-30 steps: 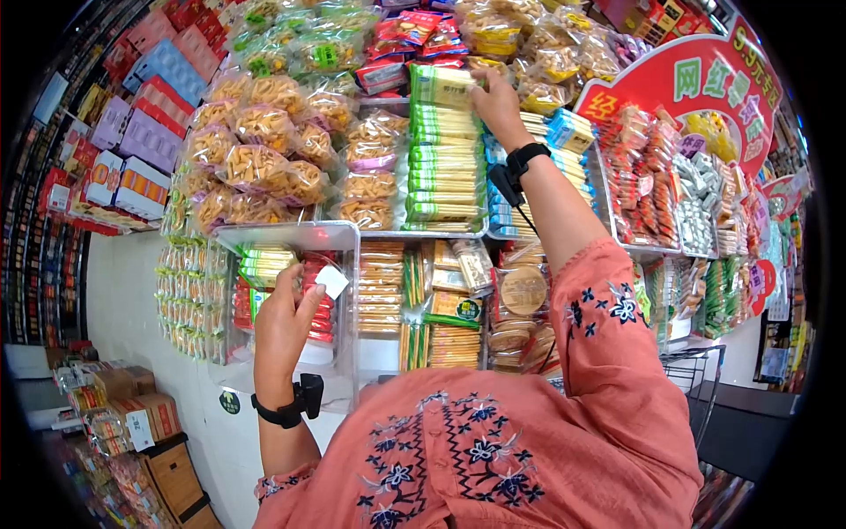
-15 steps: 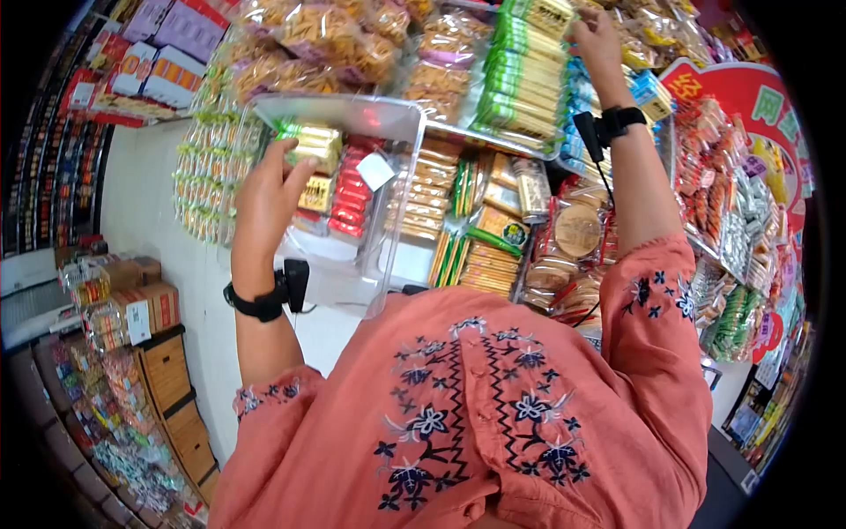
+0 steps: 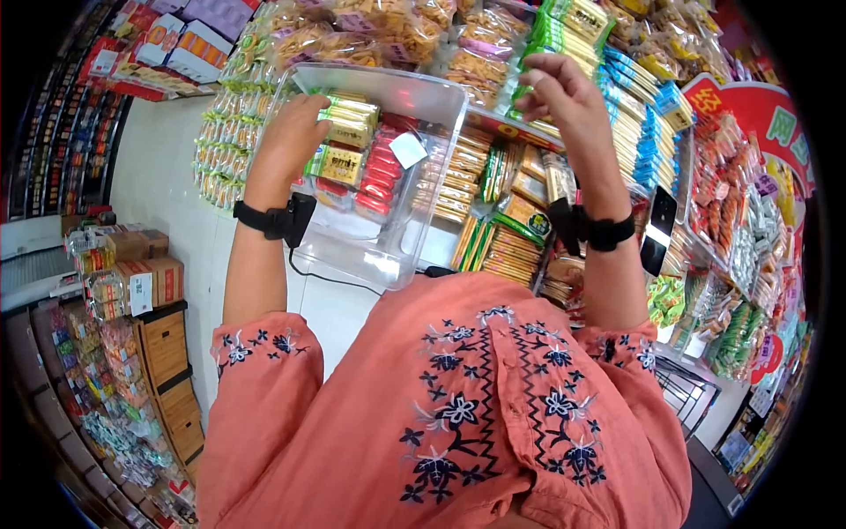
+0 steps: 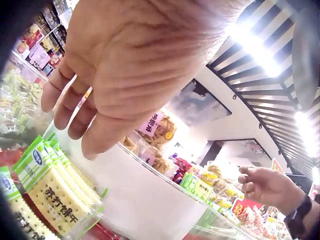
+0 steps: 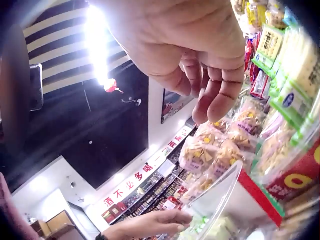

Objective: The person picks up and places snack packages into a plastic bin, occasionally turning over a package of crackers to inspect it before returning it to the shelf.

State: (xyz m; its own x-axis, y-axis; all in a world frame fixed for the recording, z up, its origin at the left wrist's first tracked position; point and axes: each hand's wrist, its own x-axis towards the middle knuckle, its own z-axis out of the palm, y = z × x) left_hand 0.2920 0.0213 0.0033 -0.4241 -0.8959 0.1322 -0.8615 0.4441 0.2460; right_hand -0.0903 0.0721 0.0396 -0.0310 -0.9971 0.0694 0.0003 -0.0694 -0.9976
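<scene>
My left hand (image 3: 295,141) hangs over the left side of a clear plastic bin (image 3: 401,264), its fingers relaxed and nothing held. Right by it in the bin lie green-and-cream soda cracker packs (image 3: 342,165), seen close up as a cracker pack (image 4: 60,200) in the left wrist view. Red-wrapped packs (image 3: 379,172) and a white card (image 3: 408,151) are to their right. My right hand (image 3: 564,97) is in the air in front of the stacked green cracker packs (image 3: 577,22). Its fingers are loosely bent and empty, as the right wrist view also shows.
Blue-wrapped packs (image 3: 650,137) lie right of the green stack. Bags of fried snacks (image 3: 383,35) are heaped behind the bin. Trays of biscuit sticks (image 3: 507,256) sit right of it. A phone (image 3: 658,231) appears beside the right wrist. Cartons (image 3: 150,282) stand at lower left.
My right hand has drawn back from the green cracker stack toward me and the clear bin. My left hand stays by the bin's left side. The head view has shifted.
</scene>
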